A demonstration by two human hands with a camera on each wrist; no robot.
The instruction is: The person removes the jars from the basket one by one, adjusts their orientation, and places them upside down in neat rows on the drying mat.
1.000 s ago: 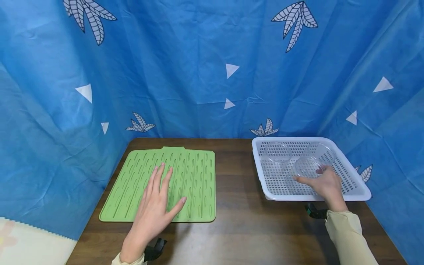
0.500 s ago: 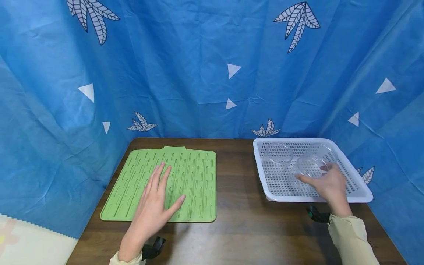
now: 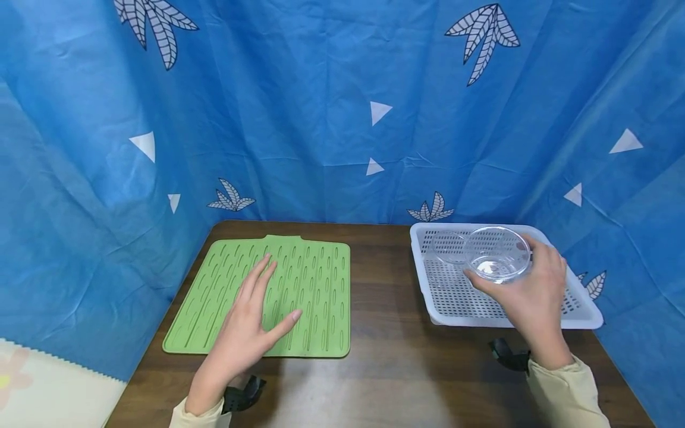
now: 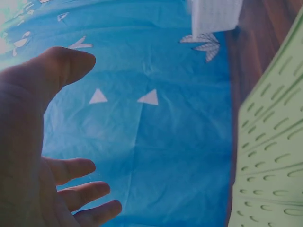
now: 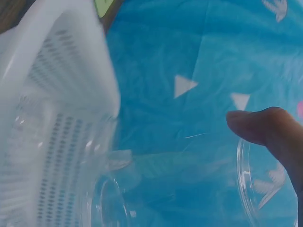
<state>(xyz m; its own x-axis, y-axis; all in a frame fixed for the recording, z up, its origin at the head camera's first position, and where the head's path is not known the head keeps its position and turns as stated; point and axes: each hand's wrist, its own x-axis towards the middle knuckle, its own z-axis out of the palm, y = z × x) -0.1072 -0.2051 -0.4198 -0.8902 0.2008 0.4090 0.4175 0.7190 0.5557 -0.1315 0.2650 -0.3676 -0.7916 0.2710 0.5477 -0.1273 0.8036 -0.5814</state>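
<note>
The clear cup [image 3: 496, 257] has just been lifted higher over the white basket [image 3: 471, 321] at right; the right hand [image 3: 535, 294], pinching it between thumb and fingers, now appears to bear it alone. The left hand [image 3: 241, 333], spread, hovers over the green mat [image 3: 318, 285].

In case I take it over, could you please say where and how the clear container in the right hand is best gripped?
I'd suggest gripping the clear container by its curved side wall, below the rim, coming from the left: the round rim faces up, and the right hand covers its near right side, leaving the far left free.
</note>
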